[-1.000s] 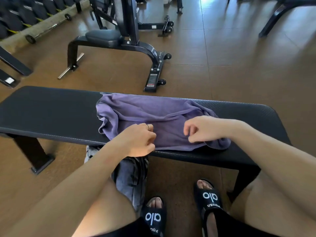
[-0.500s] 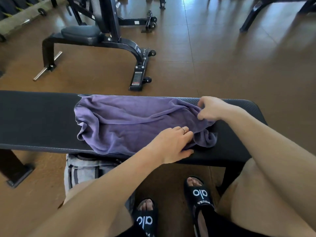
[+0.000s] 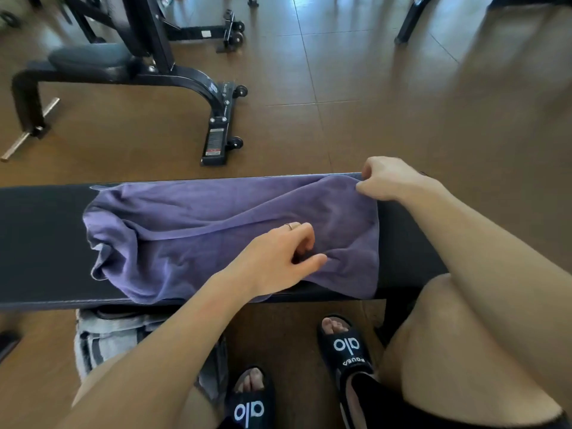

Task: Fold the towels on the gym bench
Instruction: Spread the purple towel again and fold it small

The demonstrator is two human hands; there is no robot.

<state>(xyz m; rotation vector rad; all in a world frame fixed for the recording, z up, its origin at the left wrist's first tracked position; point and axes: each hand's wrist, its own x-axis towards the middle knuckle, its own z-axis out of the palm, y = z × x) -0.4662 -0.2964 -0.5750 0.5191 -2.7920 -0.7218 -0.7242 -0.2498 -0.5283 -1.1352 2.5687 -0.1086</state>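
A purple towel [image 3: 192,230] lies wrinkled across the black gym bench [image 3: 40,243], with its right edge drawn straight. My right hand [image 3: 387,181] pinches the towel's far right corner at the bench's back edge. Near the towel's front right part, my left hand [image 3: 281,258] has its fingers curled and pinches a fold of the cloth; it wears a ring. The towel's left end is bunched and crumpled.
A grey striped cloth [image 3: 105,339] hangs below the bench's front edge by my left knee. Behind the bench stands a black weight machine [image 3: 198,85] on the brown floor. My feet in black slides [image 3: 343,345] are under the bench.
My right hand has pulled the towel's far right corner out to the back edge, spreading the right end flat. My left hand shifted right along the front part of the towel.
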